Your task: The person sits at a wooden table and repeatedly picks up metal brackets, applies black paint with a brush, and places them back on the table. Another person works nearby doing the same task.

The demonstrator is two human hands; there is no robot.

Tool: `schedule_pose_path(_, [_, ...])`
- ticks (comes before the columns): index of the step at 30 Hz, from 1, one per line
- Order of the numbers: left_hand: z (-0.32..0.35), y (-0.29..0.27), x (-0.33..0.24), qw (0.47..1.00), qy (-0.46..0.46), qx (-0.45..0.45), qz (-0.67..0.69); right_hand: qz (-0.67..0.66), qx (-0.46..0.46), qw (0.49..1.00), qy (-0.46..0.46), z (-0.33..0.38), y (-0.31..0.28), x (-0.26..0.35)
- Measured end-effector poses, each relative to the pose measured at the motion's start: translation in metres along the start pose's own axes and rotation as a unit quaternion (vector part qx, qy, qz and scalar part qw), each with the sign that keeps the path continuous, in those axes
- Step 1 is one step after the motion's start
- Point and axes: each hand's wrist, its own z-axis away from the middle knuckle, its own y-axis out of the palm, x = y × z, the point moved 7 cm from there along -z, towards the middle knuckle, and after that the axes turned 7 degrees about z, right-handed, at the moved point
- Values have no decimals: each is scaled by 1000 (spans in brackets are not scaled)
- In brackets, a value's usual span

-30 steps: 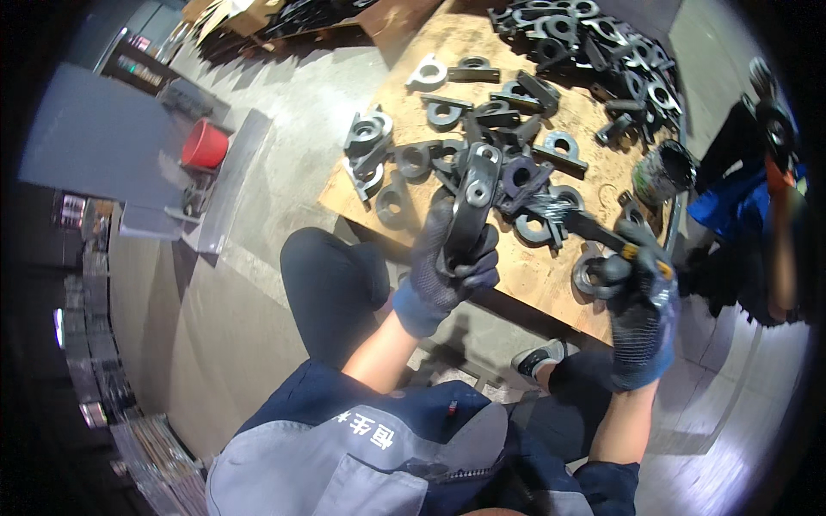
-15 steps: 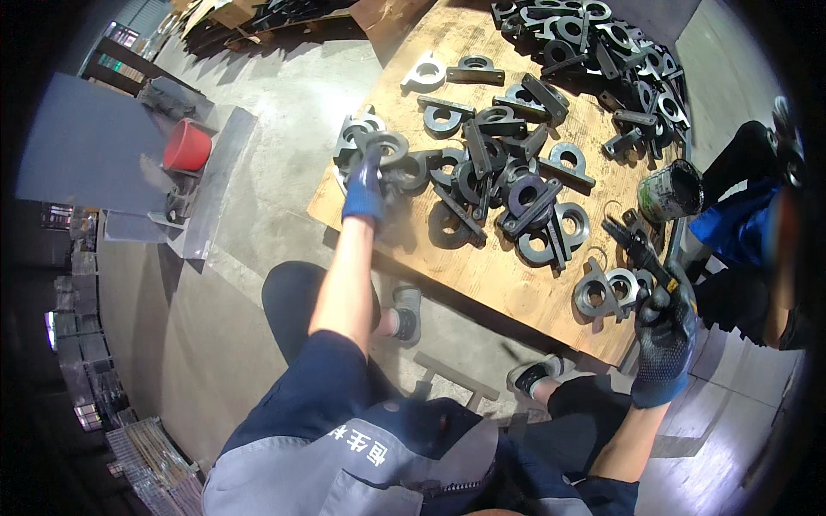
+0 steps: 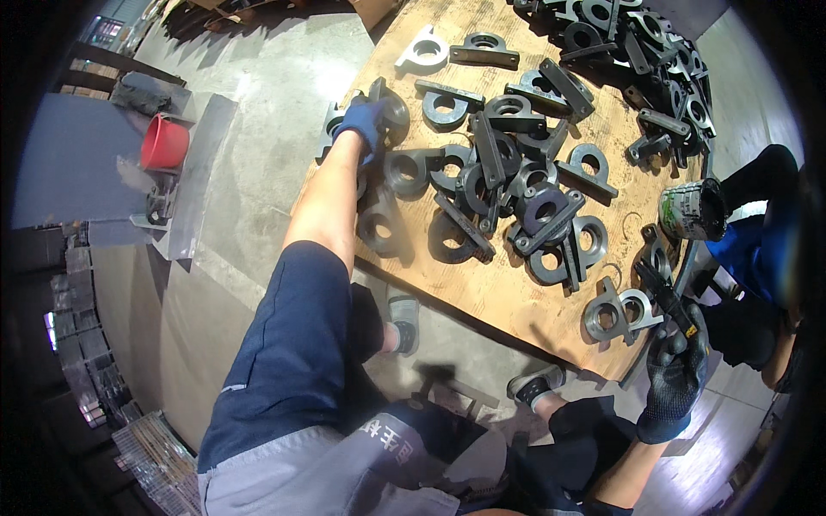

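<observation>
At the table's far left edge, my left hand (image 3: pixel 363 127), in a blue glove, is closed on a grey metal ring bracket (image 3: pixel 395 117) tilted up on its side. Partly hidden behind that hand is another bracket (image 3: pixel 330 129). A flat ring bracket (image 3: pixel 404 172) lies just nearer to me. My right hand (image 3: pixel 675 370), in a dark dotted glove, grips a slim black hand tool (image 3: pixel 661 291) with a yellow mark; its exact kind is unclear. Beside the tool's tip, a grey ring bracket (image 3: pixel 606 318) and a brighter one (image 3: pixel 639 308) lie together.
Several dark ring brackets (image 3: pixel 544 209) lie heaped mid-table (image 3: pixel 508 305), with a bigger pile (image 3: pixel 637 43) at the far right. A dark-smeared can (image 3: pixel 688 211) stands at the right edge, near another person's arm (image 3: pixel 757 185). A red bucket (image 3: pixel 163 143) stands off to the left.
My left hand has moved farther away toward the far left edge, carrying the bracket. My right hand keeps hold of the black tool. The whole view has shifted slightly.
</observation>
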Motion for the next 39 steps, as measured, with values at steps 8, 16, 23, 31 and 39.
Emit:
schedule_pose_path(8, [66, -7, -80, 872, 113, -88, -468, 336, -31, 929, -152, 9, 13, 32])
schedule_pose_path(16, [117, 90, -72, 838, 228, 193, -457, 246, -81, 959, -116, 17, 2, 37])
schedule_pose_path(23, [133, 113, -63, 815, 142, 242, -507, 248, -67, 949, -183, 19, -5, 43])
schedule_pose_path(31, [134, 69, -71, 864, 300, 78, -396, 165, -29, 982, -83, 20, -14, 18])
schedule_pose_path(39, [159, -2, -107, 959, 32, 115, 258, -42, -41, 997, -57, 25, -5, 22])
